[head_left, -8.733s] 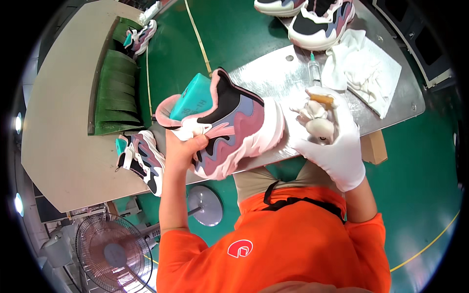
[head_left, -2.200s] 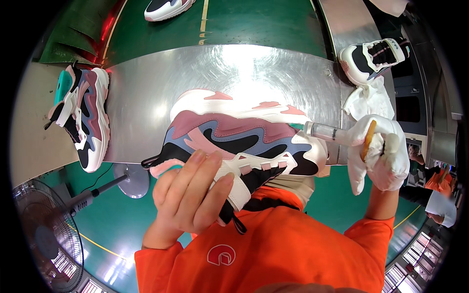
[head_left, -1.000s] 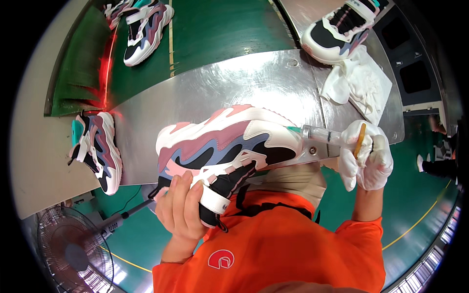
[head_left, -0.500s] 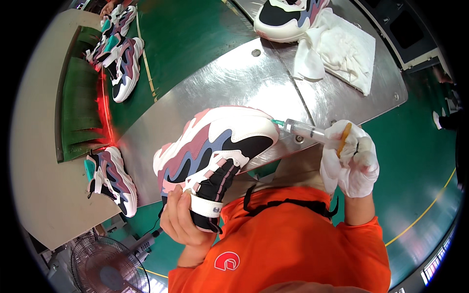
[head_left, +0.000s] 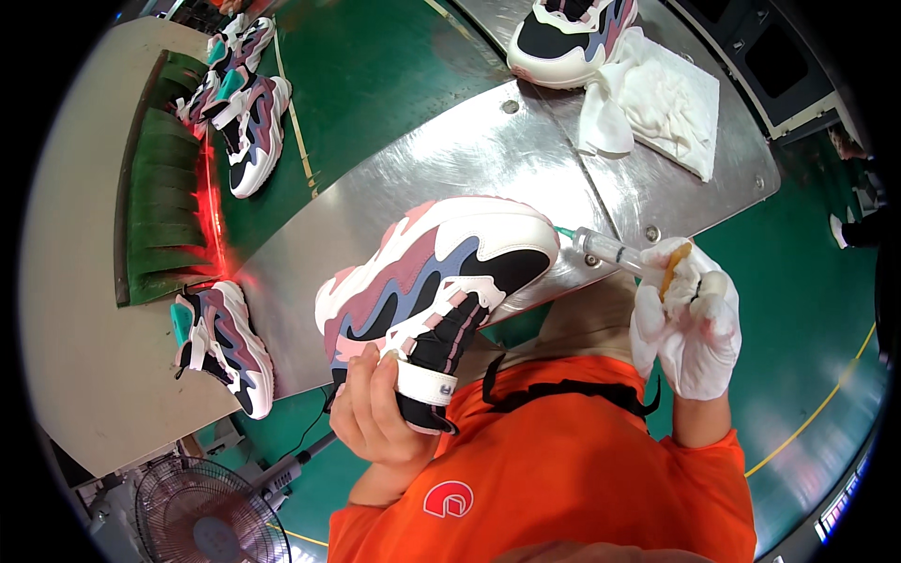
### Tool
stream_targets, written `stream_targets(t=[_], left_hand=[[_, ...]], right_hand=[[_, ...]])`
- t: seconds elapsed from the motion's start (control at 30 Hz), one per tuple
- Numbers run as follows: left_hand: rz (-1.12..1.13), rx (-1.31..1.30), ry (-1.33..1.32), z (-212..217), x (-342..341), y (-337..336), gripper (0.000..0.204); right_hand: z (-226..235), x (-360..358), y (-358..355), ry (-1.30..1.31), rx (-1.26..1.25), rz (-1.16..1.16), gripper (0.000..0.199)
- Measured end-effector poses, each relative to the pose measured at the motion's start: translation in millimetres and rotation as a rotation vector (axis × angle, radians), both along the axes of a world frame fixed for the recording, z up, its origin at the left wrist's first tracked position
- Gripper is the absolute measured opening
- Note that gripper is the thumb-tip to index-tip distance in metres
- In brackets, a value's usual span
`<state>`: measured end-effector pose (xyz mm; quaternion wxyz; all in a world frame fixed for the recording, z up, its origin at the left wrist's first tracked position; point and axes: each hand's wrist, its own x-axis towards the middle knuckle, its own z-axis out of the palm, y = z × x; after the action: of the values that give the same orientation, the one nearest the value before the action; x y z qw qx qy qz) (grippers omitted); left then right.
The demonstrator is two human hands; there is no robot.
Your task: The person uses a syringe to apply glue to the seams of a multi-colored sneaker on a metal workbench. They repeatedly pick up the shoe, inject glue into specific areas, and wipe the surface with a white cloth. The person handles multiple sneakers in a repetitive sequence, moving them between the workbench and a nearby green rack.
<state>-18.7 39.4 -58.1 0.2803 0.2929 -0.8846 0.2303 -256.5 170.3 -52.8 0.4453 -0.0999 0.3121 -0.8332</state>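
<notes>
My bare left hand is closed round the collar of a sneaker in white, black, purple, blue and pink. The shoe lies tilted on its side, its toe pointing right and its pink-edged sole facing away from me. In a white glove, my right hand grips a clear syringe with a green needle tip. That tip meets the edge of the toe where upper and sole join; whether it touches, I cannot tell. An orange-brown strip shows between the gloved fingers.
Below the shoe is a metal table. Another sneaker and a white cloth on a white pad lie at the far right. Several sneakers sit on the green belt, one near a red-lit opening. A fan stands lower left.
The shoe, both hands and the syringe have shifted slightly right in the picture, along with much of the surroundings. The needle tip stays at the toe edge, and both grips are kept.
</notes>
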Motion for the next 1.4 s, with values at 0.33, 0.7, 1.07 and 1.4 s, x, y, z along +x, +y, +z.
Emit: stream_targets(t=[0.33,0.7,1.07,1.4], left_hand=[[-0.037,0.1,-0.017,22.0,-8.9,-18.3,0.032],[-0.049,0.498,-0.067,64.7,-35.3,-54.7,0.06],[-0.038,0.706,-0.122,73.7,-53.8,-93.9,0.06],[-0.065,0.845,-0.065,67.9,-52.6,-109.2,0.063]], right_hand=[[13.9,17.3,0.5,0.299,0.275,0.152,0.055],[-39.7,11.5,-11.1,0.866,0.081,0.143,0.065],[-78.7,8.0,-25.6,0.741,-0.073,0.232,0.058],[-95.8,12.0,-29.5,0.949,-0.036,0.188,0.049]])
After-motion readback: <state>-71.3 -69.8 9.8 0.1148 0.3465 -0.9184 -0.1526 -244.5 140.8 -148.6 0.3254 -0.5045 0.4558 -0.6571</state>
